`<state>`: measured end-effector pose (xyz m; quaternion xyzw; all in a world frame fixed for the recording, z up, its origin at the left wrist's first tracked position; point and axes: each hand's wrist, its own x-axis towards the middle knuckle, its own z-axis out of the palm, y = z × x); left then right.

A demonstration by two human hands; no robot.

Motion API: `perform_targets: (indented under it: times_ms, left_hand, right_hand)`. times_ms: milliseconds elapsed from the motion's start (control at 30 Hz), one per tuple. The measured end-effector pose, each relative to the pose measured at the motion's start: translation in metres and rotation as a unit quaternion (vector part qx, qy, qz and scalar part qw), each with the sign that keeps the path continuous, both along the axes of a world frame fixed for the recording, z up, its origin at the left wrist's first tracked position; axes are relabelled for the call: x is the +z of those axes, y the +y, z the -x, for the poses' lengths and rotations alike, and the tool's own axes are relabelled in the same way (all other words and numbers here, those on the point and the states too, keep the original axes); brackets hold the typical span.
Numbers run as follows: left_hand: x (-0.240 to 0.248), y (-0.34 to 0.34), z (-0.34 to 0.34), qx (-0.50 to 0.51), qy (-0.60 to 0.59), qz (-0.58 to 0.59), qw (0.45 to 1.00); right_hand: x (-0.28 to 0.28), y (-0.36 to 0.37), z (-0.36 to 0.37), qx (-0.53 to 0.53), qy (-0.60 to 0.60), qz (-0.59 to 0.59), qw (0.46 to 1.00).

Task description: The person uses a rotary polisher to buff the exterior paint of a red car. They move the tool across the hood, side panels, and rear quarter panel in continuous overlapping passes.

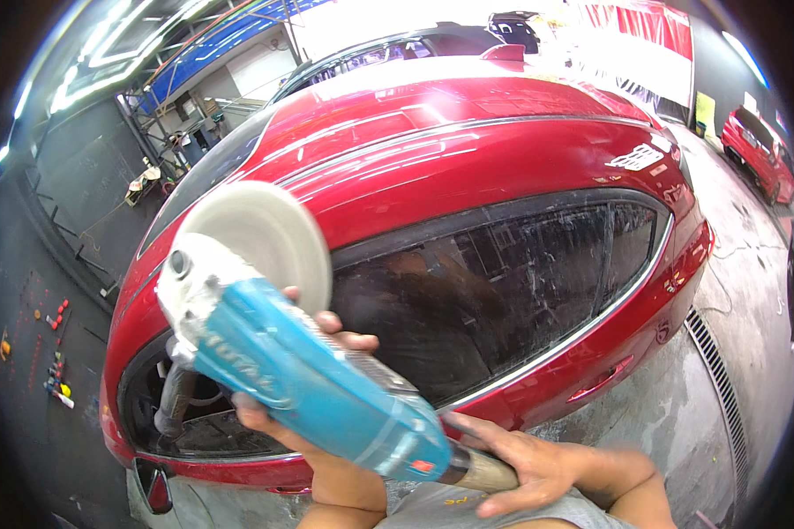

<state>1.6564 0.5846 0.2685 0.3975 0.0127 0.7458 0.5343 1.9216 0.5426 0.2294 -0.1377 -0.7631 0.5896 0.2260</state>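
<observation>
1. Dark-walled, concrete-floored workshop point(71, 203); glossy red car point(582, 361).
2. Teal plastic polisher point(322, 383) with round pale pad point(282, 225): diagonal, pad end up-left over the car's near front roof edge, contact unclear.
3. Left hand point(275, 428) curled round its middle, nearer pad; right hand point(538, 467) half-closed on tail end.

I am holding a rotary tool point(326, 383) whose housing point(278, 339) is showing teal blue, with a red label point(422, 465), black collar point(456, 464) and beige tail sleeve point(488, 473). Its silver-grey head point(185, 284) is carrying an off-white disc pad point(278, 234). The car point(370, 187) is displaying glossy red with white striped reflections. Its side window point(468, 300) is reading black with pale smears. My shirt point(525, 511) is showing grey with yellow lettering point(461, 501).
</observation>
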Motion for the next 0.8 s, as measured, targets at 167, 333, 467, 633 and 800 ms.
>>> perform_targets:
  times_ms: [167, 333, 467, 633, 800]
  left_hand:
    - [-0.007, 0.008, -0.068, -0.129, 0.106, 0.124, 0.978]
    - [-0.022, 0.060, -0.163, -0.225, 0.251, 0.081, 0.938]
    - [-0.015, 0.078, -0.232, -0.267, 0.251, 0.081, 0.927]
    - [-0.016, 0.080, -0.239, -0.262, 0.259, 0.067, 0.927]
    - [-0.018, 0.053, -0.169, -0.221, 0.274, 0.079, 0.933]
  right_hand:
    - [-0.034, -0.022, -0.059, -0.117, 0.045, 0.151, 0.980]
    - [-0.083, -0.062, -0.115, -0.353, 0.104, 0.188, 0.911]
    - [-0.091, -0.071, -0.127, -0.477, 0.147, 0.158, 0.852]
    - [-0.098, -0.072, -0.129, -0.492, 0.127, 0.156, 0.847]
    - [-0.082, -0.071, -0.108, -0.384, 0.087, 0.155, 0.906]
